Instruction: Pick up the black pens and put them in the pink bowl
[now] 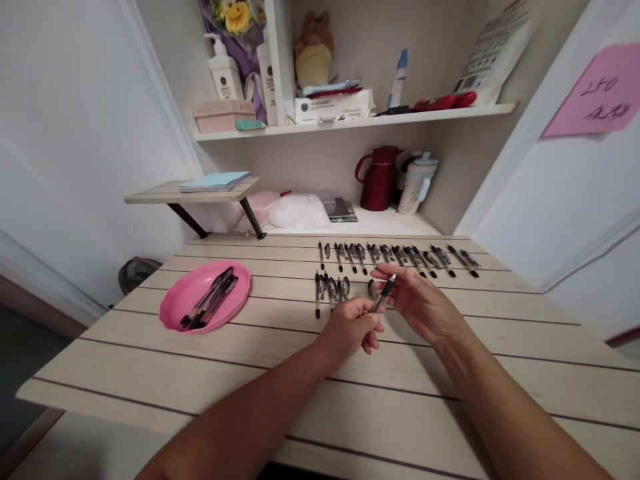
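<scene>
My left hand (351, 328) is closed on an uncapped pen (385, 293), whose tip points up and to the right. Close beside that tip is my right hand (423, 301), its fingers stretched out and apart; I cannot tell whether they touch the pen. A dark pen cap (371, 289) lies on the table just behind the two hands. Pens with separate caps lie in a long back row (374, 255). In a shorter front row, partly hidden by my hands, are more pens (317, 297) with caps between them.
A pink dish (170, 308) holding several capped pens (213, 297) stands on the left of the slatted table (280, 393). Behind it is a small raised shelf (165, 192) with blue paper (215, 181). A red jug (379, 179) and a tumbler (416, 187) stand at the back.
</scene>
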Available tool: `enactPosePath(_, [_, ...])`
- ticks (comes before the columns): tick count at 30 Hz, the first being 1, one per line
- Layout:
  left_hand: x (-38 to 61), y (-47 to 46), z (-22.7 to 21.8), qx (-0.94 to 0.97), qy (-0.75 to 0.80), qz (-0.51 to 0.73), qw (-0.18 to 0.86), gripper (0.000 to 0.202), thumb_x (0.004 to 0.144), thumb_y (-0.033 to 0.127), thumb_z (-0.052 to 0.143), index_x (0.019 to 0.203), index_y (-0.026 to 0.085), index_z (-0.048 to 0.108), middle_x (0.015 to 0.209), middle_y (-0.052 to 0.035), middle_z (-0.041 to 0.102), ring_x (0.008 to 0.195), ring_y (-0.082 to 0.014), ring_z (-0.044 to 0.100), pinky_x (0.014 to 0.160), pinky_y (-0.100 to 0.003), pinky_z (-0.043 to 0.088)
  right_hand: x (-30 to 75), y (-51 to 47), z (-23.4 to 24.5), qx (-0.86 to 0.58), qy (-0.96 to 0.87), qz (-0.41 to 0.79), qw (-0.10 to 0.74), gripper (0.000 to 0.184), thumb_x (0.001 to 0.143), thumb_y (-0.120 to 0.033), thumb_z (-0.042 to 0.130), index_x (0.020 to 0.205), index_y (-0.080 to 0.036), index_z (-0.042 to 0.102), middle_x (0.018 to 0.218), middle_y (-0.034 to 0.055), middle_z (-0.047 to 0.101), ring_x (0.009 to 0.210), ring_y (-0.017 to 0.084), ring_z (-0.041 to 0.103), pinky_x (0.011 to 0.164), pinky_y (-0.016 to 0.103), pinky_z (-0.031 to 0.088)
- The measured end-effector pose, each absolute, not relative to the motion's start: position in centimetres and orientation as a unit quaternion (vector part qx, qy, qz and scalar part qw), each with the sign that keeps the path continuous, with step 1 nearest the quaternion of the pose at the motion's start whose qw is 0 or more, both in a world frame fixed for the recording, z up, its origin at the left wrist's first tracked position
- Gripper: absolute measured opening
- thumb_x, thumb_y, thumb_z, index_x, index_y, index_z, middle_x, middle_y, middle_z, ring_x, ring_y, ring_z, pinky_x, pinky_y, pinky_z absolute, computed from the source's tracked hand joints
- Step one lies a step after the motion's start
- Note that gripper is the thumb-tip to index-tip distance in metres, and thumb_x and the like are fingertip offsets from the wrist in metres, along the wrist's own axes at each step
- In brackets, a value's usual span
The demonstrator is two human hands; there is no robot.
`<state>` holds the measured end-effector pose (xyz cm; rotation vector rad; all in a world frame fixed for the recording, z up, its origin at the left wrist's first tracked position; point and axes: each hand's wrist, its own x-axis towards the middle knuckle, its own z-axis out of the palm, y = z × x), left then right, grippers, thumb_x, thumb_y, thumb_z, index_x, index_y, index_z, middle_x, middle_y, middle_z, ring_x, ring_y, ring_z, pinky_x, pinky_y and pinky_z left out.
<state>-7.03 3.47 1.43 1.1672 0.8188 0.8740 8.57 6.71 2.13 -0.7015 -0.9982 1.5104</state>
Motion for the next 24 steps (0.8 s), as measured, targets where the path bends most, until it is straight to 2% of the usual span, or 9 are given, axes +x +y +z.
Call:
enactPosePath(3, [-6.99, 3.40, 1.41, 0.519, 0.366, 0.387, 0.669, 0.024, 0.070, 0.026, 0.053, 0.089, 0.013, 0.055, 0.063, 0.0020, 0.054, 0.040, -0.0052, 0.048, 0.035, -0.016, 0.034, 8.55, 6.82, 1.89, -0.320, -0.425, 0.618, 0.579, 0.013, 0.066, -0.029, 0.070, 0.075, -0.021, 0.066, 0.082, 0.0020, 0.065, 0.073, 0.013, 0.058, 0.067, 0.026, 0.045])
enactPosePath(5, [-6.93, 3.32, 1.44, 0.518, 0.368, 0.386, 0.668, 0.024, 0.070, 0.026, 0.052, 0.090, 0.013, 0.055, 0.064, 0.0020, 0.054, 0.040, -0.0053, 0.049, 0.035, -0.016, 0.034, 8.50, 6.88, 1.76, -0.336, -0.421, 0.604, 0.587, 0.011, 0.064, -0.027, 0.072, 0.067, -0.020, 0.064, 0.076, 0.0009, 0.065, 0.069, 0.012, 0.057, 0.065, 0.025, 0.045])
enactPosePath(10, [-6.90, 3.33, 1.41, 0.515, 0.376, 0.390, 0.664, 0.023, 0.070, 0.025, 0.053, 0.089, 0.013, 0.055, 0.064, 0.0020, 0.054, 0.039, -0.0046, 0.047, 0.036, -0.016, 0.035, 8.60, 6.81, 2.02, -0.312, -0.425, 0.647, 0.550, 0.024, 0.069, -0.039, 0.066, 0.085, -0.021, 0.065, 0.091, 0.0050, 0.065, 0.076, 0.017, 0.059, 0.063, 0.030, 0.047])
enactPosePath(14, [-6.87, 3.45, 1.16, 0.513, 0.373, 0.394, 0.664, 0.023, 0.069, 0.024, 0.052, 0.089, 0.013, 0.055, 0.063, 0.0021, 0.054, 0.040, -0.0049, 0.048, 0.036, -0.016, 0.036, 8.61, 7.06, 1.69, -0.318, -0.411, 0.626, 0.582, 0.012, 0.065, -0.027, 0.071, 0.073, -0.020, 0.064, 0.078, 0.0010, 0.065, 0.070, 0.013, 0.058, 0.065, 0.026, 0.046])
enactPosePath(17, [-6.83, 3.52, 1.00, 0.518, 0.378, 0.394, 0.658, 0.023, 0.069, 0.024, 0.052, 0.090, 0.013, 0.055, 0.064, 0.0021, 0.055, 0.040, -0.0052, 0.048, 0.037, -0.017, 0.036, 8.50, 7.16, 1.45, -0.329, -0.406, 0.624, 0.580, 0.015, 0.062, -0.027, 0.073, 0.066, -0.021, 0.061, 0.076, 0.0002, 0.065, 0.070, 0.013, 0.058, 0.063, 0.027, 0.046])
enactPosePath(21, [-6.88, 3.56, 1.06, 0.519, 0.380, 0.397, 0.655, 0.022, 0.070, 0.024, 0.052, 0.090, 0.014, 0.054, 0.063, 0.0026, 0.054, 0.039, -0.0044, 0.048, 0.037, -0.016, 0.036, 8.45, 6.94, 1.78, -0.325, -0.420, 0.646, 0.548, 0.024, 0.066, -0.038, 0.068, 0.083, -0.023, 0.063, 0.089, 0.0041, 0.066, 0.077, 0.018, 0.060, 0.062, 0.031, 0.048])
enactPosePath(24, [-6.91, 3.57, 1.09, 0.521, 0.385, 0.398, 0.650, 0.023, 0.070, 0.023, 0.051, 0.090, 0.013, 0.054, 0.063, 0.0024, 0.054, 0.039, -0.0042, 0.048, 0.037, -0.015, 0.036, 8.47, 6.95, 1.73, -0.326, -0.426, 0.634, 0.557, 0.023, 0.065, -0.036, 0.069, 0.084, -0.022, 0.065, 0.085, 0.0033, 0.066, 0.075, 0.017, 0.059, 0.063, 0.030, 0.047])
